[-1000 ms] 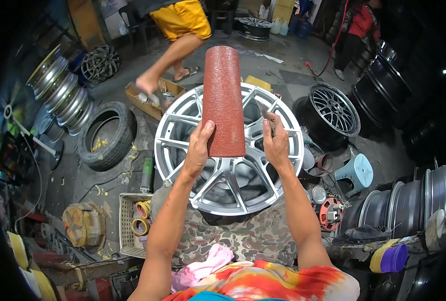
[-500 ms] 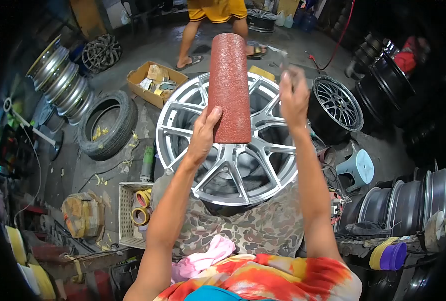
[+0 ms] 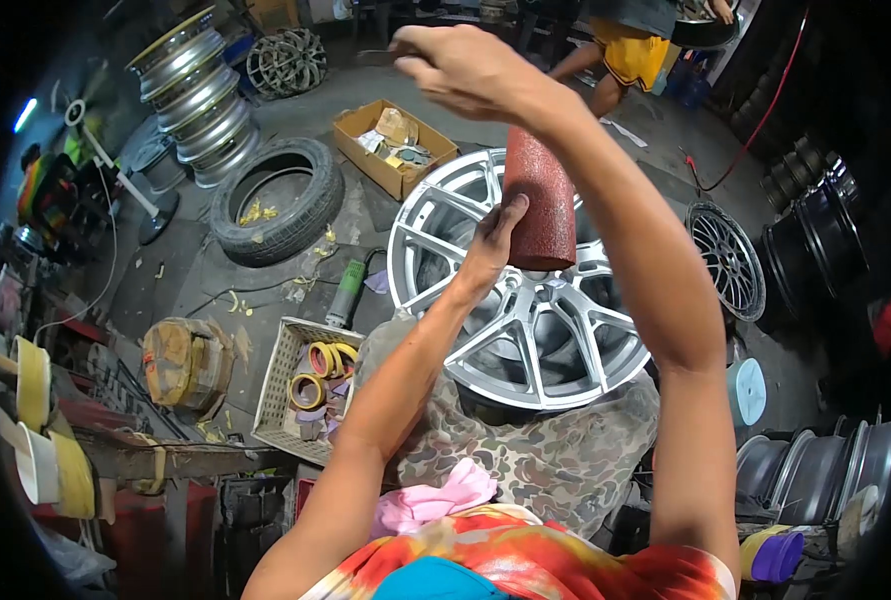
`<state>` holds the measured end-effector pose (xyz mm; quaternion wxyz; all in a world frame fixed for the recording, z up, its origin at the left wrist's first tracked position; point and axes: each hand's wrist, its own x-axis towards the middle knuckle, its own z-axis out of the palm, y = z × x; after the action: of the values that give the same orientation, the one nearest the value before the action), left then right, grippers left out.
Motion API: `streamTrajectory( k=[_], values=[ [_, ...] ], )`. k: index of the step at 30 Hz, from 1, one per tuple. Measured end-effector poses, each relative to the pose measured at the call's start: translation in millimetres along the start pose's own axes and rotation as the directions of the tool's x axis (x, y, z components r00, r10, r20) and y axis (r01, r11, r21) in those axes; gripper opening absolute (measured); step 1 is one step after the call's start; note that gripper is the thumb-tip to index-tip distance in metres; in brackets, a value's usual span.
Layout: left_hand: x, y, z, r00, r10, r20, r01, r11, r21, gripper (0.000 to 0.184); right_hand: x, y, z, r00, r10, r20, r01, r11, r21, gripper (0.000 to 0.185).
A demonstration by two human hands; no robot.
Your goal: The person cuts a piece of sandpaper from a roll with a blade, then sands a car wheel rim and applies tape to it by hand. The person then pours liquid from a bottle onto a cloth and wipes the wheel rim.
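My left hand (image 3: 493, 245) grips a dark red, rough-surfaced roll (image 3: 543, 215), which looks like sandpaper, near its lower end. The roll stands tilted above the hub of a silver alloy wheel (image 3: 530, 365). My right hand (image 3: 465, 70) is raised beyond the roll's far end, its fingers pinched together. A thin dark piece pokes out to the left of those fingers, too small to name. My right forearm hides part of the roll and of the wheel's right side.
Left of the wheel are a cardboard box (image 3: 427, 178), a tyre (image 3: 315, 225), a green power tool (image 3: 346, 290) and a plastic crate (image 3: 265, 425) with tape rolls. A black-rimmed wheel (image 3: 755, 290) and a blue stool (image 3: 747, 392) stand right. A person in yellow shorts (image 3: 630, 55) is at the back.
My right hand has swung from the roll's right side up and left across its far end. The view has shifted. The person in yellow shorts has moved right.
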<state>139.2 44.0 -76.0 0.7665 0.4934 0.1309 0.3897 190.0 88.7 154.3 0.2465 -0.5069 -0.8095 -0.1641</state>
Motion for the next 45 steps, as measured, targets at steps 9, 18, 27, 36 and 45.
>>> streamTrajectory(
  k=[9,18,27,36,45],
  values=[
    [-3.1,31.6,-14.6,0.996,0.078,-0.053,-0.080,0.996,-0.036,0.061,-110.2,17.7,-17.7,0.960,0.214,-0.179,-0.172,0.959,0.224,0.031],
    [-6.0,31.5,2.1,0.992,0.109,-0.060,-0.096,0.977,0.189,0.058,-254.3,7.5,24.4,0.696,0.659,-0.285,-0.410,0.691,0.596,0.029],
    [-6.9,20.4,10.0,0.997,0.076,-0.021,-0.072,0.986,0.152,0.054,-258.4,5.1,33.1,0.750,0.496,-0.437,-0.280,0.837,0.470,0.029],
    [-9.6,21.3,9.9,0.996,0.082,-0.029,-0.076,0.983,0.168,0.056,-257.8,1.2,32.4,0.803,0.487,-0.345,-0.373,0.861,0.346,0.031],
    [-10.9,21.2,11.5,0.996,0.087,-0.024,-0.081,0.978,0.194,0.048,-262.0,2.8,36.5,0.789,0.502,-0.354,-0.387,0.854,0.347,0.037]
  ],
)
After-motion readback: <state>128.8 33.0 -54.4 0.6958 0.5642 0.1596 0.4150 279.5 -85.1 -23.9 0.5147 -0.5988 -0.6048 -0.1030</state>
